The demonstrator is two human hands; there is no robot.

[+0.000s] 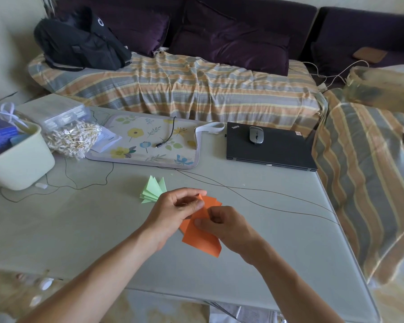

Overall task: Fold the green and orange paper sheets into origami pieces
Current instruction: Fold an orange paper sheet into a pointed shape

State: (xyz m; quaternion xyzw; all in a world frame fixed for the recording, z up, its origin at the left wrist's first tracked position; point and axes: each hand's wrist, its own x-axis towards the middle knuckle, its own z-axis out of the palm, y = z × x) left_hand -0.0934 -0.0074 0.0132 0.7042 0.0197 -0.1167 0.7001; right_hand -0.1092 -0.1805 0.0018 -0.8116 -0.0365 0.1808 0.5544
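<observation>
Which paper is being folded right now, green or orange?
The orange paper, pinched by the left hand and right hand. The green pieces lie untouched behind.

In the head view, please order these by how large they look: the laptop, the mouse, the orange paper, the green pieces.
Largest to smallest, as they look:
1. laptop
2. orange paper, partly hidden by the hands and nearer the camera, so its true rank is unsure
3. green pieces
4. mouse

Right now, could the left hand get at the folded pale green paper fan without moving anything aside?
Probably yes: the folded pale green paper fan lies beside the left hand with nothing between, though that hand grips the orange paper.
</observation>
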